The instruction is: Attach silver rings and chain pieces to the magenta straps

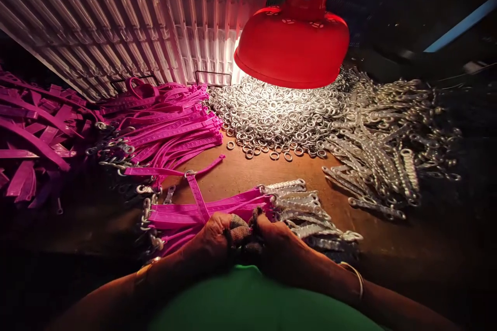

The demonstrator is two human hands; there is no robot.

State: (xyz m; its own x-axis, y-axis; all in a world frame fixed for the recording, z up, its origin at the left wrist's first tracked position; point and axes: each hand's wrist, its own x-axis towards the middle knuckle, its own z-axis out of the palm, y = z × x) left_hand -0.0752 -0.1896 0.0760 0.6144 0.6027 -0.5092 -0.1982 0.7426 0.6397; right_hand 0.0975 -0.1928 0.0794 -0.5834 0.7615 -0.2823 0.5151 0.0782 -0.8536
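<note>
- Work on the wooden counter [248, 168], leaving the big ring heap [272, 129] at 12 o'clock from the hands
- Use the glow of the red lamp [291, 46], above the heap at 1 o'clock, to see small bits
- Keep the pink bundle [171, 217] flat, from 9 to 11 o'clock, so its straps do not tangle
- The left hand [217, 230] and right hand [272, 230] are curled narrow, fingers close together; I cannot tell what is inside, so small, gentle moves look best
- Mind the pink strap [198, 199] at 10 o'clock, by the left hand; a hard tug could twist it at its ring [190, 173]
</note>
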